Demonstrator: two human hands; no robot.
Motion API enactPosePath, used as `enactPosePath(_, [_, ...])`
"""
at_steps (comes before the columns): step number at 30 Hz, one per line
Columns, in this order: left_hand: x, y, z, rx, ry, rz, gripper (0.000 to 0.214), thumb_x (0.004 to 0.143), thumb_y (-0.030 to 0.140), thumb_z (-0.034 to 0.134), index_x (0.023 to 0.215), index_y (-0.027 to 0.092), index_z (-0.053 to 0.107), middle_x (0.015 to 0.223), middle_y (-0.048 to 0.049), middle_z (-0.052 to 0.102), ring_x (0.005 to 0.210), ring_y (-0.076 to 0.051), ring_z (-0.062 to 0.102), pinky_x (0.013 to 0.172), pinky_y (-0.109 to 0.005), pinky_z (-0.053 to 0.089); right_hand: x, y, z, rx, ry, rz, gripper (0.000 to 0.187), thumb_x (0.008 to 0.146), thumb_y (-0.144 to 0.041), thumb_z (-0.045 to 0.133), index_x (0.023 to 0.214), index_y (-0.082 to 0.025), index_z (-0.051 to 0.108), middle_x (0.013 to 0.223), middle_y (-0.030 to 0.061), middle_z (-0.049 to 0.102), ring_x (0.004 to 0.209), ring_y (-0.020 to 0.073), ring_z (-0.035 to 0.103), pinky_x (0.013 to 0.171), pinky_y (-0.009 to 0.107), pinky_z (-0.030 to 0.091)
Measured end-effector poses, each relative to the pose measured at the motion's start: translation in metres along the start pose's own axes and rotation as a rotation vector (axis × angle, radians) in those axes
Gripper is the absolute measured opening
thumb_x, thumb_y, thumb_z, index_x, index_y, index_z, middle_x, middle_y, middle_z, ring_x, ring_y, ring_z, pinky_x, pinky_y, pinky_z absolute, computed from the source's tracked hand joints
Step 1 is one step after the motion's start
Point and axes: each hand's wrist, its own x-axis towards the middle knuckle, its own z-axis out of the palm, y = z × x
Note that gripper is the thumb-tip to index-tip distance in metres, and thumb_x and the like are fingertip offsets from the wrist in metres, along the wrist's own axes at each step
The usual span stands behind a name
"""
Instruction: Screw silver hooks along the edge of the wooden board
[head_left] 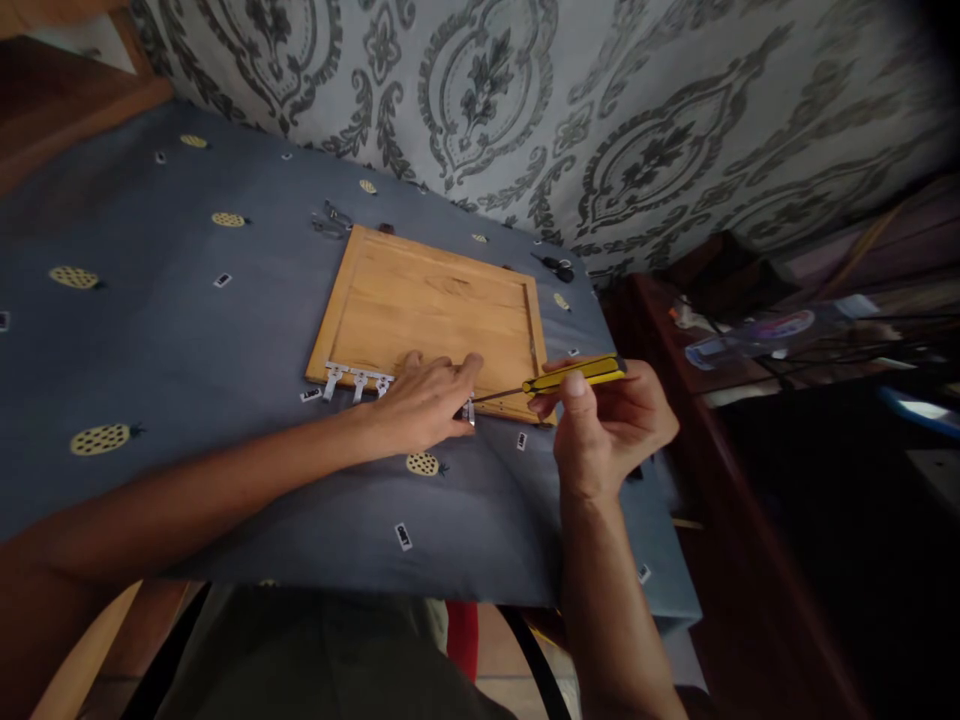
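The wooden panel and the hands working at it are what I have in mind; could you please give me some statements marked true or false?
1. The right hand holds a yellow-and-black screwdriver. True.
2. The left hand is raised well clear of the wooden panel. False: the left hand rests at its near edge.
3. Silver metal pieces sit along the panel's near edge. True.
4. The tablecloth is plain red. False: the tablecloth is grey-blue with yellow pineapples.

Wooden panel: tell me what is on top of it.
Along the near edge of the wooden panel are metal pieces and the left hand. The screwdriver in the right hand reaches over that edge. What lies beneath the left palm cannot be seen.
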Motion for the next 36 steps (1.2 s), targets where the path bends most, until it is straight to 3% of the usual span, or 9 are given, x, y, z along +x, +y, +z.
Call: enactPosePath(36, [0.0009, -0.0006, 0.0029, 0.027, 0.027, 0.008, 0.052, 0.087, 0.033, 0.072, 0.125, 0.013, 0.043, 0.104, -0.0122, 0.068, 0.105, -0.033, 0.064, 0.09, -0.042, 0.037, 0.0017, 0.0048, -0.0001, -0.028, -0.126, 0.09, 0.021, 0.077, -0.034, 0.084, 0.084, -0.022, 0.069, 0.079, -0.0015, 0.076, 0.045, 0.0091, 0.064, 0.039, 0.021, 0.052])
